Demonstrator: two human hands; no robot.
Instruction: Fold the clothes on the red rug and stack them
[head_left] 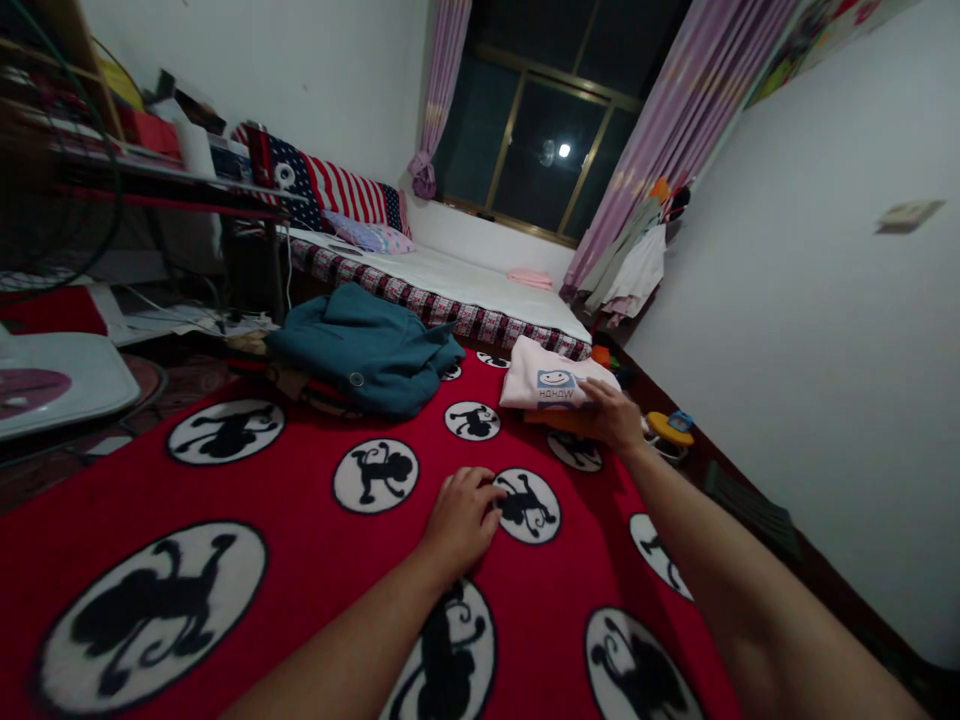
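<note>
1. Red blanket [300, 560] below; folded pink shirt [553, 368] toward its far edge.
2. Left hand [461, 515] palm-down, fingers bent, slightly apart.
3. Right hand [616, 415], outstretched farther, touches the shirt; whether pinching, I cannot tell.

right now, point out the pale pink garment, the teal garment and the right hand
Pale pink garment [556, 379], head view: on its smiley print.
Teal garment [366, 348], head view: on the cloth's middle.
Right hand [618, 415], head view: on its back.

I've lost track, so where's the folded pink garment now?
In the head view, the folded pink garment lies right of centre, far along the red blanket, right of the teal garment, with the right hand at its right side.
</note>
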